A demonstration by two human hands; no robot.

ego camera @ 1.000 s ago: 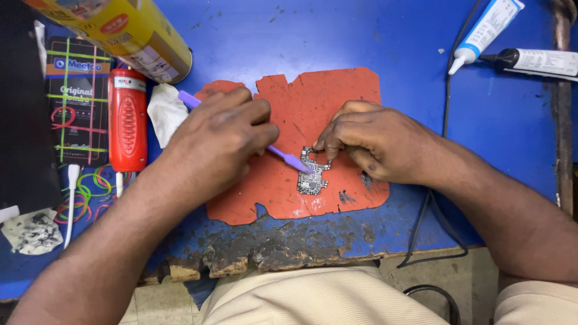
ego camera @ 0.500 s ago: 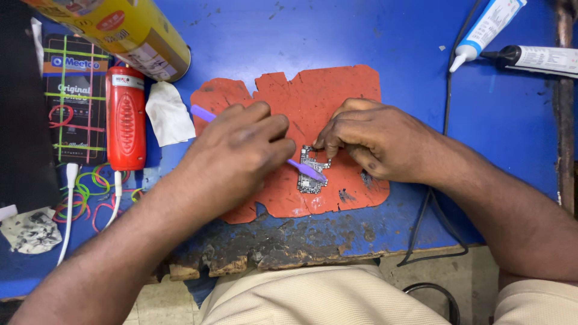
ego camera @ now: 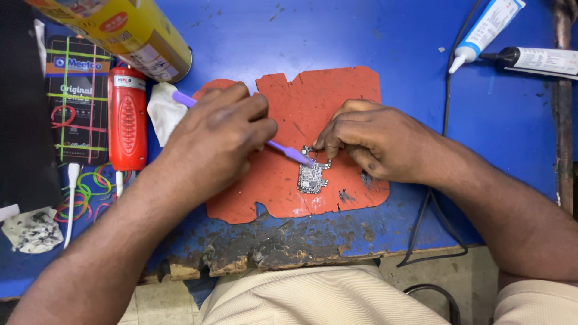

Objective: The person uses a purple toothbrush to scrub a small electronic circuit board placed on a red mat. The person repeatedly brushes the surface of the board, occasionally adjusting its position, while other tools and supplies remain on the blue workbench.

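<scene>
Small circuit board (ego camera: 312, 176) lies flat near the front edge of the orange mat (ego camera: 337, 96), right hand (ego camera: 373, 141) pinching its far corner, left hand (ego camera: 220, 141) closed round a purple brush (ego camera: 288, 151) touching it; judged light, stiff, fragile, best held by bare edges.

A blue bench (ego camera: 337, 36) with a chipped, blackened front edge. Lying on it: a ragged orange mat (ego camera: 325, 102) at centre, a red oblong device (ego camera: 127, 120) and white tissue (ego camera: 162, 111) to the left, coloured rubber bands (ego camera: 84, 192), and two glue tubes (ego camera: 487, 27) at the far right.
</scene>
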